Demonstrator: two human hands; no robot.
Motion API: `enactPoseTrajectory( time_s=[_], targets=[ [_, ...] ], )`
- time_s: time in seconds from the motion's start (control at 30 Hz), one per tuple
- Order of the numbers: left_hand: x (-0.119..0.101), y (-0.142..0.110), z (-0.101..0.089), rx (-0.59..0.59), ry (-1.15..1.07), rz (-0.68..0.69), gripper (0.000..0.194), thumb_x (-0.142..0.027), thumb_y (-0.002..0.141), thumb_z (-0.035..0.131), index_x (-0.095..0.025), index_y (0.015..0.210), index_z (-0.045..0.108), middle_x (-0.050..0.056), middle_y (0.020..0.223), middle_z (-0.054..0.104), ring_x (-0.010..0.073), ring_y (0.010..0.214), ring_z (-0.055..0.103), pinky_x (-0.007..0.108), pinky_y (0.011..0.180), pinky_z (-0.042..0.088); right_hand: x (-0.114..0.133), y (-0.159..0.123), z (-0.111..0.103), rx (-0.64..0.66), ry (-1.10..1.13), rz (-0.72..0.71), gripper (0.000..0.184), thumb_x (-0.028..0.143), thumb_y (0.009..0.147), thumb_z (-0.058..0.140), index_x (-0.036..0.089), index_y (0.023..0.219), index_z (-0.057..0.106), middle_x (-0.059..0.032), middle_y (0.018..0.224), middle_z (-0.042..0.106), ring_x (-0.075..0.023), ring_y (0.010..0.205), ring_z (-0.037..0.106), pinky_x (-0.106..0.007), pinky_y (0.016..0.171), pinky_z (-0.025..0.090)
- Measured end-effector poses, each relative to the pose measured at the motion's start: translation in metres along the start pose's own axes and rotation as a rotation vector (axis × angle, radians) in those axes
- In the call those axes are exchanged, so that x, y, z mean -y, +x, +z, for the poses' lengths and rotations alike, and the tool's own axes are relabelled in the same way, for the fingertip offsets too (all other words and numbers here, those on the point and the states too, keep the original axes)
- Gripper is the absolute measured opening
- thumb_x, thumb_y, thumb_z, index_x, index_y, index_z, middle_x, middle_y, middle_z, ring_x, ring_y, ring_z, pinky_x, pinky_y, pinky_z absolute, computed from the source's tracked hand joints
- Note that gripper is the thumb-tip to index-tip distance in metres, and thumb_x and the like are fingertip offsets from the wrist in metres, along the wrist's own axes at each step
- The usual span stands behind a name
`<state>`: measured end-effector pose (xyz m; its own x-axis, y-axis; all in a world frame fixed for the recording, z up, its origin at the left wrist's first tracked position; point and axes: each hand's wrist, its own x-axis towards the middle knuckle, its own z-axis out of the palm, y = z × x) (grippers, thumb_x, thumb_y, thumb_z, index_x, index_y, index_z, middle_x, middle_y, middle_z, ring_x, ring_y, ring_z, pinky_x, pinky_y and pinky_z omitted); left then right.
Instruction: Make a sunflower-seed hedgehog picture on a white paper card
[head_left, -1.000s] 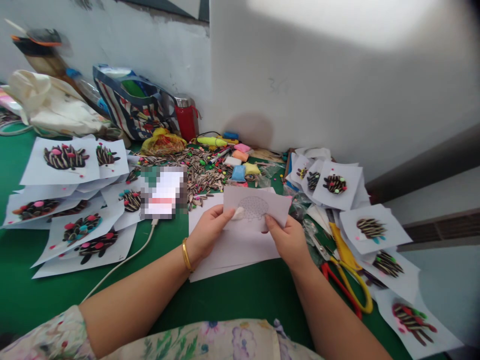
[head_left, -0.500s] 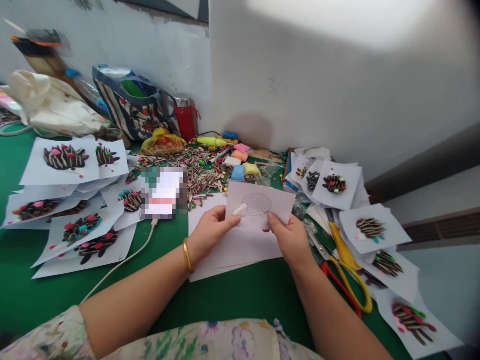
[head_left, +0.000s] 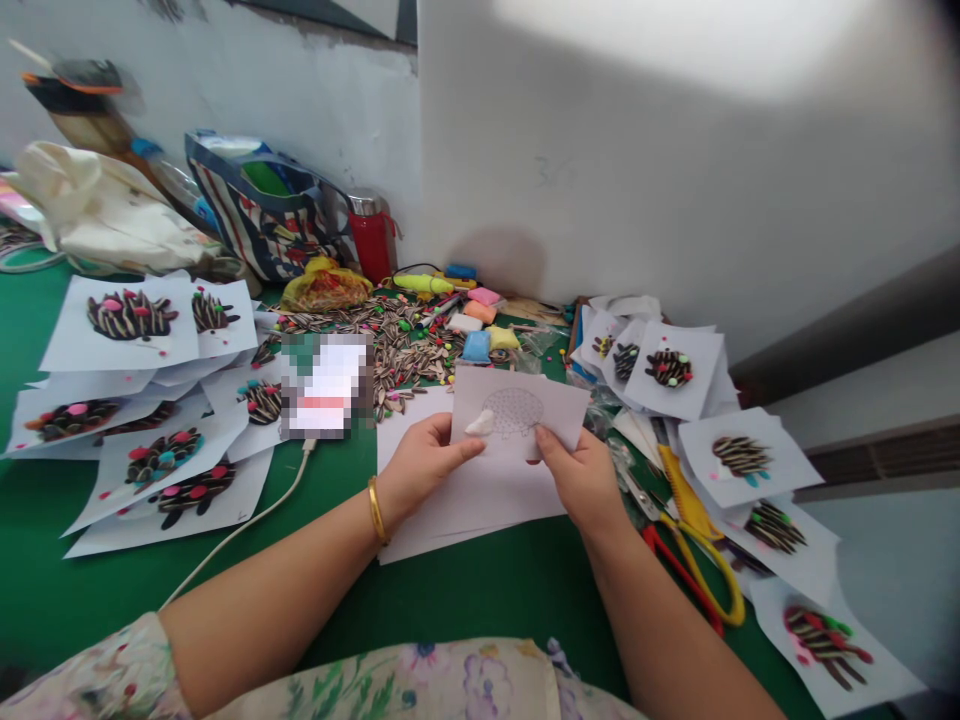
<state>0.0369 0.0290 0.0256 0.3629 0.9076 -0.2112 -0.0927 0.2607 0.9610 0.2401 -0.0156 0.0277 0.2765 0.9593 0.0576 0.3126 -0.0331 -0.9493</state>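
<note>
Both hands hold a small white paper card above the table, tilted toward me. An outline of a hedgehog is drawn on it, with dots over the body, and a bit of white clay covers its snout. My left hand grips the card's left edge, its thumb lying beside the lower edge of the clay. My right hand pinches the lower right part, thumb on the front near the drawing's rear. Below the card lie larger white sheets on the green table.
Striped sunflower seeds are heaped behind the card, with coloured clay packs beside them. Finished seed hedgehog cards overlap at left, and more at right. Yellow-handled scissors lie by my right forearm; a phone with a cable is at left.
My left thumb has shifted slightly right and down off the white clay, so more of the clay shows. The card and my right hand stay nearly still.
</note>
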Motion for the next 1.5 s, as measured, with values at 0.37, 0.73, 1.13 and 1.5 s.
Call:
enactPoseTrajectory(
  time_s=[0.37,0.73,1.13,1.5],
  targets=[
    [0.004,0.003,-0.003,-0.068,0.126,0.019,0.039,-0.051,0.069,0.074,-0.014,0.075,0.065,0.003,0.075,0.065,0.0151,0.065,0.056,0.025,0.058,0.041,0.002,-0.001,0.000,0.022,0.009,-0.012,0.028,0.043,0.083,0.062,0.017,0.077,0.068,-0.0023,0.069,0.068,-0.0185,0.064,0.062,-0.028,0.060,0.049],
    [0.001,-0.001,-0.001,0.023,-0.014,-0.026,0.041,-0.048,0.073,0.074,-0.015,0.096,0.068,0.009,0.096,0.071,0.0208,0.080,0.064,0.030,0.069,0.050,0.009,-0.003,0.001,0.022,-0.037,-0.056,0.025,0.041,0.083,0.060,0.017,0.079,0.068,-0.0035,0.074,0.070,-0.0193,0.066,0.064,-0.028,0.060,0.049],
    [0.001,-0.001,0.000,0.027,-0.027,-0.039,0.038,-0.047,0.070,0.077,-0.015,0.089,0.070,0.007,0.090,0.072,0.0195,0.076,0.064,0.028,0.067,0.049,0.002,-0.002,0.000,-0.010,-0.071,-0.096,0.026,0.041,0.086,0.059,0.018,0.080,0.068,-0.0017,0.069,0.068,-0.0181,0.064,0.062,-0.027,0.059,0.048],
    [0.003,0.000,0.001,0.019,-0.119,-0.052,0.041,-0.045,0.073,0.075,-0.015,0.099,0.071,0.010,0.098,0.073,0.0245,0.088,0.068,0.034,0.079,0.052,0.011,-0.006,0.001,0.026,-0.132,-0.138,0.026,0.039,0.086,0.057,0.017,0.077,0.068,-0.0032,0.071,0.068,-0.0190,0.066,0.063,-0.027,0.060,0.048]
  ],
)
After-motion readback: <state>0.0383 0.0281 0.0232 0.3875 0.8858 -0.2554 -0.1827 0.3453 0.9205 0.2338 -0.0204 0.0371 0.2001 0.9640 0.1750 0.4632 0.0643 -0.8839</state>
